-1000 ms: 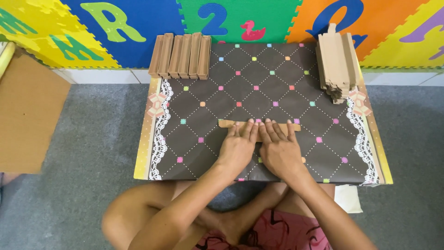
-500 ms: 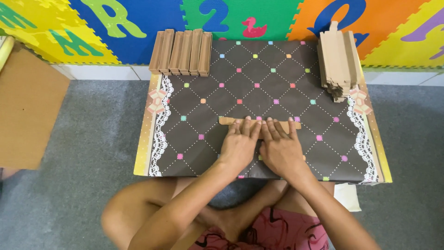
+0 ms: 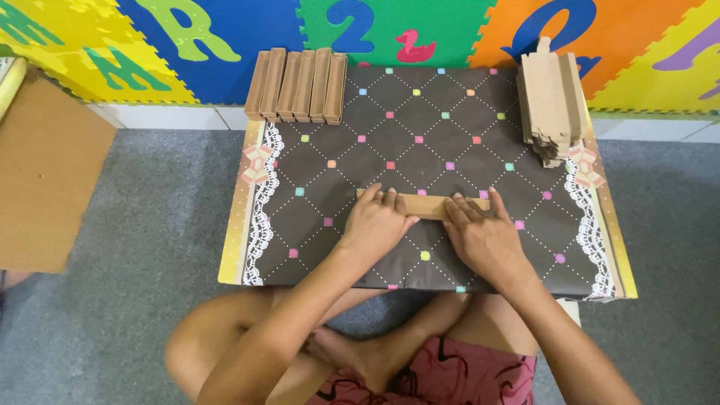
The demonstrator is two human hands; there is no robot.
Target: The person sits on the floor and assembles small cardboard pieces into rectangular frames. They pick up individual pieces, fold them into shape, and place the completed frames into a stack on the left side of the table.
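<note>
A long, narrow brown cardboard strip [image 3: 427, 204] lies flat across the middle of a dark brown patterned table [image 3: 420, 142]. My left hand [image 3: 379, 221] presses on the strip's left part with fingers spread over it. My right hand [image 3: 480, 232] presses on its right part, fingertips along the top edge. The strip's middle shows between the two hands; its ends are partly covered.
A row of folded narrow cardboard boxes [image 3: 298, 85] stands at the table's back left. A stack of flat cardboard blanks [image 3: 551, 105] lies at the back right. A large cardboard sheet [image 3: 45, 180] sits to the left on grey floor. Colourful foam mats [image 3: 390, 30] line the wall.
Both hands were side by side at the strip's middle; they have slid apart along it, the left hand leftward and the right hand rightward, uncovering its centre.
</note>
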